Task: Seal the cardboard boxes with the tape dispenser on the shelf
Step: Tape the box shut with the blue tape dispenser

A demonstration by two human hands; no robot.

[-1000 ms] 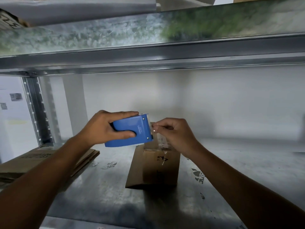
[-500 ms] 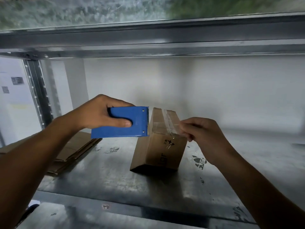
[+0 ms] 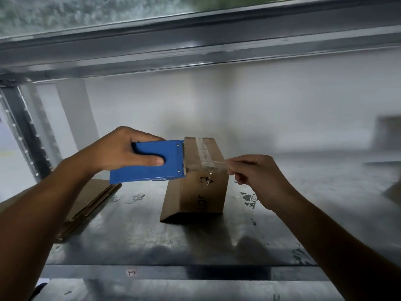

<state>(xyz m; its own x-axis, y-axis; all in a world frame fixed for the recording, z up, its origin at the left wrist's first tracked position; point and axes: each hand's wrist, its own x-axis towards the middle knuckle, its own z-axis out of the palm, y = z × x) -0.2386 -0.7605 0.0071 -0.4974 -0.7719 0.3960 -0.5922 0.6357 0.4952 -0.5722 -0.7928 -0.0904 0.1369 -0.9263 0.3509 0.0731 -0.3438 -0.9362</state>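
At the far left a steel upright (image 3: 20,131) carries the shelf, and a stack of flattened cardboard (image 3: 93,198) lies beside it on the shelf (image 3: 303,213), probably waiting to be made up. Next comes the left hand (image 3: 119,148), closed firmly round the blue tape dispenser (image 3: 149,164), with the fingers curled over its top edge and the thumb pressed into the recess on its face. It is held level with the top of the box and a little tilted, so the toothed edge sits right against the upper left edge of the cardboard box (image 3: 201,192). I take that as bracing for the tape to be laid and then cut. The box stands upright in the middle of the shelf, leaning slightly, with a strip of clear tape (image 3: 205,153) running across its top flaps. To the right, the right hand (image 3: 258,177) pinches the free end of that strip between thumb and fingertips, just off the box's near right corner, the other fingers curled in. It seems to be pulling the strip taut so it goes down without creases. Far right, another box (image 3: 388,135) shows only as a blur. A second ago the two hands were almost touching above the box, the right one picking at the dispenser's mouth. Since then they have parted, the tape has been drawn across the top, and the dispenser has closed on the box's edge.
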